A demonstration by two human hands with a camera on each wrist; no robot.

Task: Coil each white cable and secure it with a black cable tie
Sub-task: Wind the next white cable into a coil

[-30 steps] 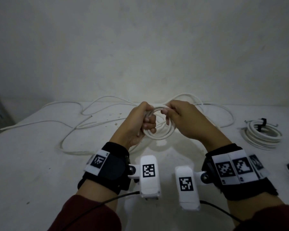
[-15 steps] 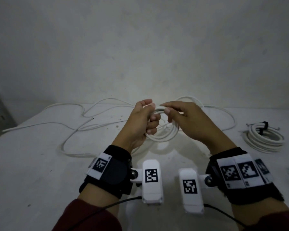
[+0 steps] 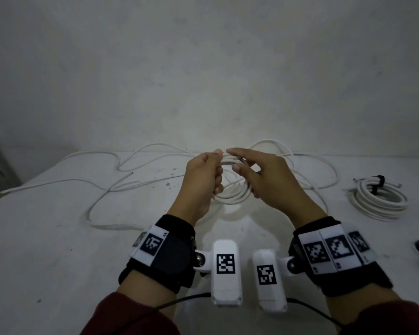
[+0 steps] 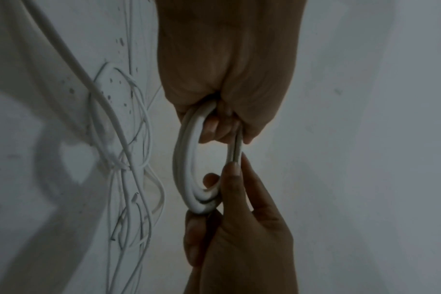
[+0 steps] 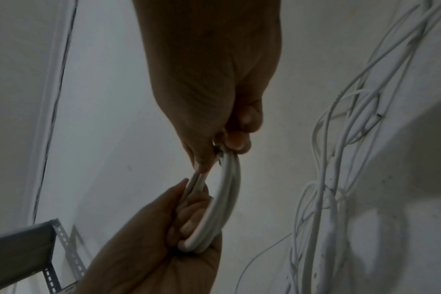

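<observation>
Right hand (image 3: 269,180) fingers now extended.

Two hands were in view, a left hand (image 3: 205,175) and a right hand (image 3: 269,180), each with one black wrist strap and one white camera unit. There were two coils of white cable: one small coil (image 3: 232,193) held between the hands, and one finished coil (image 3: 379,198) lying on the tabletop (image 3: 46,250), bound with one black cable tie (image 3: 376,183). Loose white cable (image 3: 102,184) trailed across the tabletop; the number of separate strands could not be told.
</observation>
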